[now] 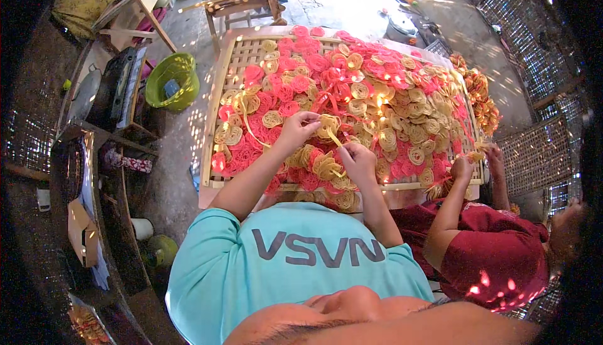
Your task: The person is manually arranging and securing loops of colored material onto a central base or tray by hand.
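Note:
My left hand [297, 132] pinches a small stack of yellow lacy coiled discs [328, 128], which look like dried crackers, above a woven bamboo rack [242, 53]. A flat yellow strip [335, 139] runs from this stack to my right hand [359, 160], whose fingers grip its end. Just below, a bundle of yellow and pink discs [326, 166] lies near the rack's front edge. Loose pink discs [318, 62] and yellow discs [417, 134] cover much of the rack. Red strips [326, 101] rest among them beyond my hands.
On my right, a co-worker in a dark red shirt [494, 255] handles strips at the rack's corner with both hands [462, 168]. Bundled discs [481, 95] lie beyond the right edge. A green basin [173, 81] and wooden shelves [123, 194] stand left; a wooden bench [245, 3] stands behind.

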The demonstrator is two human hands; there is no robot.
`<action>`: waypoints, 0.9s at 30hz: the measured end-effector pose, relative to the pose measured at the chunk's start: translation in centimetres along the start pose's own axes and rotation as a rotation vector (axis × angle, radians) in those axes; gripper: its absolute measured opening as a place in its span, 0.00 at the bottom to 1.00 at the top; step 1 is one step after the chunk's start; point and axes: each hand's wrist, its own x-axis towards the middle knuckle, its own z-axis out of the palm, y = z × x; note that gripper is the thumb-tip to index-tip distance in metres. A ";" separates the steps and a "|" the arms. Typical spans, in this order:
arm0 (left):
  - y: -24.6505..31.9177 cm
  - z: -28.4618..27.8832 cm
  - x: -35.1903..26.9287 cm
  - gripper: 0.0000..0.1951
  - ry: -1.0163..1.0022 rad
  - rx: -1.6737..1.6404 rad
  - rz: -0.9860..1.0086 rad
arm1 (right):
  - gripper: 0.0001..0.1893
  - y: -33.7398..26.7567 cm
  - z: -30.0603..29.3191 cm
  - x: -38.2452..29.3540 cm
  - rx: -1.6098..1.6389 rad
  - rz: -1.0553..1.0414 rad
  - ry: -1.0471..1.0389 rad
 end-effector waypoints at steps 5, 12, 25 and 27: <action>-0.3 0.2 0.0 0.13 -0.053 0.070 0.035 | 0.13 0.0 -0.2 0.3 -0.013 0.108 -0.058; 1.1 1.0 -0.9 0.11 -0.007 0.185 0.175 | 0.14 0.4 0.2 0.4 -0.057 0.181 -0.051; 2.4 1.5 -1.9 0.09 0.088 0.255 0.270 | 0.10 0.9 1.0 0.5 0.083 0.153 0.099; 2.2 1.6 -1.8 0.08 0.088 0.275 0.333 | 0.10 0.8 0.9 0.5 0.086 0.156 0.087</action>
